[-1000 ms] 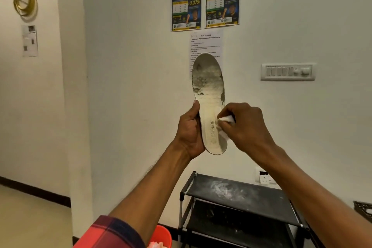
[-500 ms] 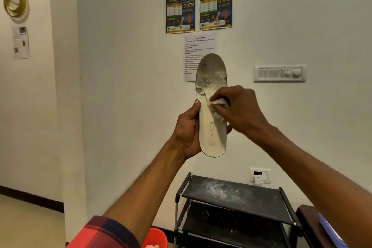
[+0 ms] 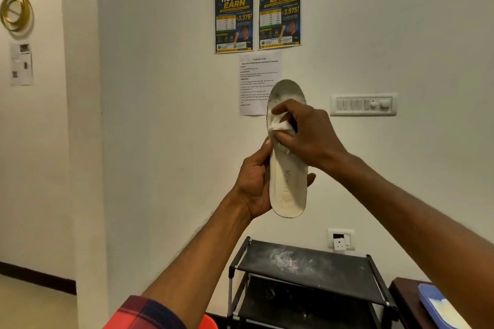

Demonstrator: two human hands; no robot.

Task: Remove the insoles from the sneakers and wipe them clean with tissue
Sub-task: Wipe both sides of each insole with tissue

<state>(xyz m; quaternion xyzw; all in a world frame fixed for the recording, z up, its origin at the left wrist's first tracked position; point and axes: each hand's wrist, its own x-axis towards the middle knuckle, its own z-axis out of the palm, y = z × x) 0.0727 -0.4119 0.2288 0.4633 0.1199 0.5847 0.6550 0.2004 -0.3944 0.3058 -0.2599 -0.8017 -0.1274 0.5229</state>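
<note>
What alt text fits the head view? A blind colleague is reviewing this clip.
A left hand holds a worn white insole upright before a pale wall while the right hand presses a crumpled tissue against its upper half. A black shoe rack stands below; two posters hang above.

Below our raised arms, we see a black shoe rack [image 3: 307,272] standing against the far white wall. Its top shelf [image 3: 328,266] is a flat dark sheet stretched on a thin metal frame, bare except for a pale, dusty smear [image 3: 284,259] left of its middle. A second dark shelf [image 3: 294,302] lies beneath, marked with faint scuffs. To the right, near us, we see the corner of a dark brown table [image 3: 403,299] carrying a blue tray [image 3: 438,304]. Cream floor [image 3: 32,304] shows at far left.
</note>
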